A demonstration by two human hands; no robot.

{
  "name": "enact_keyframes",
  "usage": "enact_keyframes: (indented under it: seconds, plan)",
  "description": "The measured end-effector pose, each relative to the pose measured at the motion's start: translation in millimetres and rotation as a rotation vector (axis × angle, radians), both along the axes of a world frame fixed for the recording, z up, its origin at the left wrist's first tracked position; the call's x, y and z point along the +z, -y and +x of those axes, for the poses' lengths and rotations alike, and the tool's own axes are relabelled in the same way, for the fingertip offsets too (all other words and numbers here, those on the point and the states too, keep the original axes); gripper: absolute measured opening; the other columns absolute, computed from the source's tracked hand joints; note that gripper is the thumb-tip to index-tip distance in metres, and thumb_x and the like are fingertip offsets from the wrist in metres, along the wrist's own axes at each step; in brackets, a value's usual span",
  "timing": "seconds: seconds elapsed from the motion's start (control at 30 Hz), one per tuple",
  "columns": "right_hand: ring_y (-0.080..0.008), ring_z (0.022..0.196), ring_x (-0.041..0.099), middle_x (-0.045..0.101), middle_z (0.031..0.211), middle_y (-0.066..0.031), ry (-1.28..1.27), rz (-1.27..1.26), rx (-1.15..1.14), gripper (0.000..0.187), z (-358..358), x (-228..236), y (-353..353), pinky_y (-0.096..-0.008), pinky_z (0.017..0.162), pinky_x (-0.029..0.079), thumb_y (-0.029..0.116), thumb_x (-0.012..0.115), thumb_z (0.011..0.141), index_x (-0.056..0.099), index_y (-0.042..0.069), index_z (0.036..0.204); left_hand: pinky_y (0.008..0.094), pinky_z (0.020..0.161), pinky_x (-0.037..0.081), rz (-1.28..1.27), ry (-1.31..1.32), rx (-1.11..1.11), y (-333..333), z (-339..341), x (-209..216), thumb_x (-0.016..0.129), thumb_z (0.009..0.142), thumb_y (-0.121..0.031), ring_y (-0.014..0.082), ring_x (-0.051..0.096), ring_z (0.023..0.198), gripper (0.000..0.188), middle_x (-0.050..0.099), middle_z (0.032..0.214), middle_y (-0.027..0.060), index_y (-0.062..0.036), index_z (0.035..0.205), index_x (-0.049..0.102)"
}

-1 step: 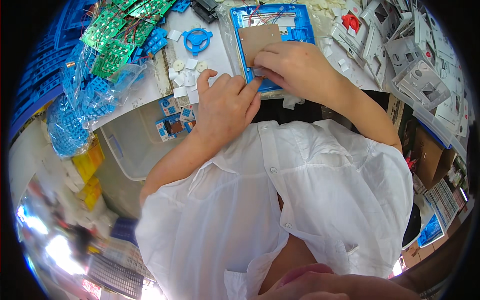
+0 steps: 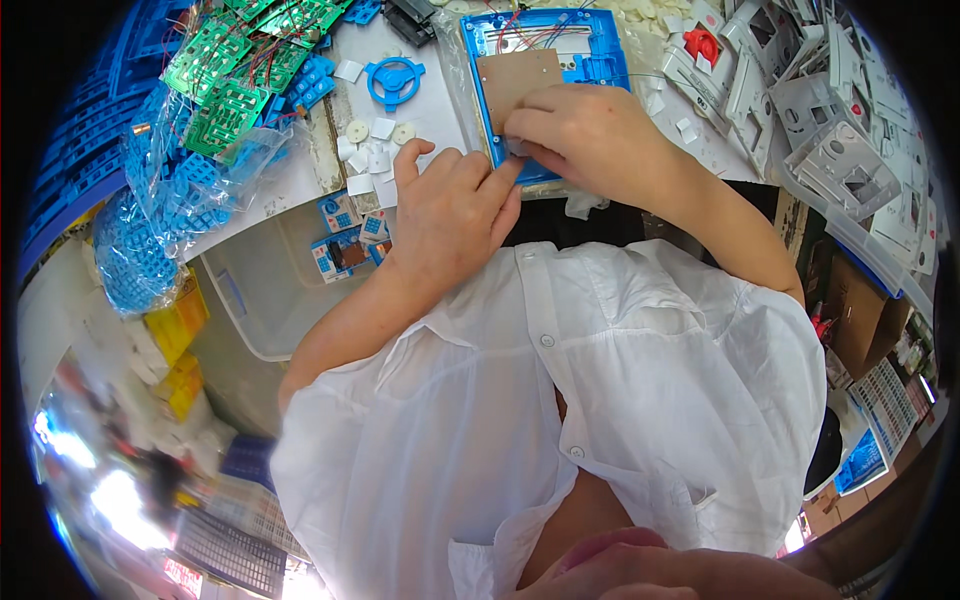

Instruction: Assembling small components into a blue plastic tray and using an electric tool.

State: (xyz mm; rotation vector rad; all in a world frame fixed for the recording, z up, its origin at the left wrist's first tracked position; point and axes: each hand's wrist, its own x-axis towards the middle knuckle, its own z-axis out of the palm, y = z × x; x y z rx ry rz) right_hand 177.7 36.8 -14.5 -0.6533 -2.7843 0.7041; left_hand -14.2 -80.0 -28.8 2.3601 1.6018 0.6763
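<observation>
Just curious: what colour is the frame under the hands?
Blue frame, holding a brown board; head view.

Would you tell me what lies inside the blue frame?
A brown board and red and blue wires lie in the blue frame. The right hand covers its near corner.

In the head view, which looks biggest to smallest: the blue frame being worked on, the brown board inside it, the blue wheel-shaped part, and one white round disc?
1. Blue frame, partly hidden by the right hand.
2. Brown board.
3. Blue wheel-shaped part, though close to the board in looks.
4. White round disc.

White squares (image 2: 368,158) crowd left — right cluttered.
</observation>
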Motion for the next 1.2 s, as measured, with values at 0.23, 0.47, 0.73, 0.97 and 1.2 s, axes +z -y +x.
enact_keyframes:
  seconds: [0.23, 0.47, 0.73, 0.97, 1.2]
  plan:
    - [-0.0263, 0.085, 0.069, 0.064, 0.090, -0.0045, -0.016, 0.093, 0.063, 0.020, 0, -6, 2, -0.0379, 0.068, 0.055, 0.010, 0.075, 0.081, 0.065, 0.011, 0.098, 0.0473, 0.095, 0.036, -0.015, -0.002, -0.006, 2, -1, 0, 0.075, 0.085, -0.018, 0.0185, 0.058, 0.078, 0.022, 0.058, 0.081, 0.0000, -0.0132, 0.106, 0.074]
    - [-0.0275, 0.084, 0.070, 0.065, 0.087, -0.0053, -0.076, 0.050, -0.008, 0.015, -3, -7, 4, -0.0385, 0.067, 0.055, 0.014, 0.073, 0.083, 0.062, 0.009, 0.092, 0.0481, 0.096, 0.035, -0.033, 0.027, -0.012, 3, 0, 0, 0.074, 0.086, -0.016, 0.0206, 0.057, 0.078, 0.028, 0.054, 0.082, 0.0024, -0.0107, 0.114, 0.073]
    - [-0.0280, 0.083, 0.066, 0.064, 0.089, -0.0045, -0.190, 0.013, -0.034, 0.017, -10, 5, -8, -0.0396, 0.068, 0.053, 0.007, 0.074, 0.081, 0.061, 0.009, 0.092, 0.0476, 0.100, 0.033, -0.032, -0.042, -0.027, 6, 5, 3, 0.075, 0.082, -0.022, 0.0201, 0.056, 0.103, 0.040, 0.059, 0.108, 0.0021, -0.0088, 0.120, 0.070]
    - [-0.0280, 0.081, 0.066, 0.064, 0.089, -0.0046, -0.252, 0.045, -0.040, 0.016, -10, 0, -13, -0.0384, 0.067, 0.054, 0.006, 0.073, 0.081, 0.062, 0.010, 0.092, 0.0542, 0.111, 0.024, -0.051, -0.125, -0.076, 9, 4, 2, 0.075, 0.083, -0.029, 0.0216, 0.053, 0.121, 0.053, 0.058, 0.135, 0.0004, -0.0093, 0.131, 0.064]
    - [-0.0265, 0.076, 0.066, 0.064, 0.086, -0.0065, -0.287, 0.046, -0.106, 0.017, 0, 9, -22, -0.0354, 0.064, 0.053, 0.001, 0.072, 0.081, 0.061, 0.007, 0.092, 0.0579, 0.115, 0.019, -0.086, -0.184, -0.082, 6, 1, 2, 0.075, 0.084, -0.036, 0.0231, 0.049, 0.127, 0.062, 0.056, 0.142, -0.0005, -0.0106, 0.139, 0.060]
